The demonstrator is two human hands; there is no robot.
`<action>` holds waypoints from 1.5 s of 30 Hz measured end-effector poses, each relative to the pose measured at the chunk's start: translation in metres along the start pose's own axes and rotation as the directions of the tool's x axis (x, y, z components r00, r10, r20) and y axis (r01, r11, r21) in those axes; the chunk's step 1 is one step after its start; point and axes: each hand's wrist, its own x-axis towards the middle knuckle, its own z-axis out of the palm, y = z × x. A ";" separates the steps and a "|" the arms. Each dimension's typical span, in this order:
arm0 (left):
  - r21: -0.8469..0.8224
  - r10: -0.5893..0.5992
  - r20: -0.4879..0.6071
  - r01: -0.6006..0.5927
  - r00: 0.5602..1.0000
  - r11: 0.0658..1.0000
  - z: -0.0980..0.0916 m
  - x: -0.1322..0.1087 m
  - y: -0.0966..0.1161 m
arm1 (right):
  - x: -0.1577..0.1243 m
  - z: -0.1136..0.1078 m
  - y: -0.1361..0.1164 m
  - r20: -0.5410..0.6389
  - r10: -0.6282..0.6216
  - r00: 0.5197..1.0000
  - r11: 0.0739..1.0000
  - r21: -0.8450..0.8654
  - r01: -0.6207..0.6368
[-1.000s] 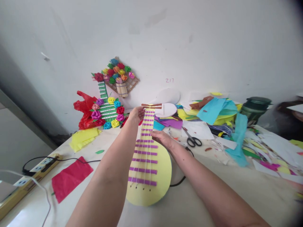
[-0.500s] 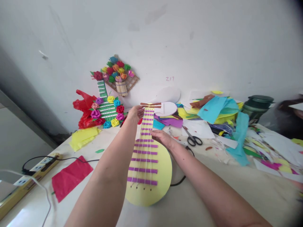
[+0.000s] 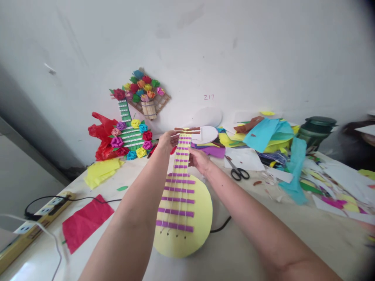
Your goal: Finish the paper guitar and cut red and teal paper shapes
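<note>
A yellow paper guitar with purple strips and white strings is tilted, its round body toward me and its neck pointing away. Brown strips cross at its head. Around the left side of the head, my left hand is closed, with some fingers behind it. My right hand grips the neck's right edge lower down, thumb in front and the other fingers partly hidden behind. Beyond the head lies a white rounded paper cutout.
Scissors lie to the right, near heaped coloured paper and a dark green lidded container. A flower-trimmed green guitar leans at the back left. A power strip and red paper occupy the left side.
My right hand has slid up the neck, away from me, and wraps it more. My left hand keeps its place at the head. The view has shifted slightly.
</note>
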 end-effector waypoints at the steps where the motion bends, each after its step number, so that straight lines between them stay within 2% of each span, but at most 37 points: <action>1: 0.006 -0.004 0.003 0.004 1.000 1.000 0.000 0.000 -0.001 | 0.001 0.000 -0.001 -0.021 -0.010 1.000 1.000 -0.004 0.010; 8: -0.004 -0.003 0.014 0.003 1.000 1.000 -0.001 0.005 -0.004 | 0.002 -0.002 0.000 -0.043 -0.020 0.999 1.000 -0.007 0.019; 15: -0.014 -0.039 0.003 0.039 0.999 0.999 -0.002 0.009 -0.006 | 0.001 -0.006 0.005 0.008 -0.030 1.000 1.000 -0.005 0.030; 30: -0.007 -0.033 -0.053 0.032 0.998 0.999 0.000 0.004 -0.004 | 0.001 -0.005 0.007 -0.033 -0.002 0.999 1.000 -0.026 0.001; 42: -0.006 -0.042 -0.062 0.042 0.997 0.999 -0.001 0.005 -0.005 | 0.001 -0.003 0.006 -0.045 -0.004 0.999 1.000 -0.024 0.003; 45: 0.007 -0.056 -0.028 0.057 0.998 0.998 -0.003 0.000 -0.001 | 0.001 -0.002 0.006 -0.052 0.003 0.999 1.000 -0.006 -0.003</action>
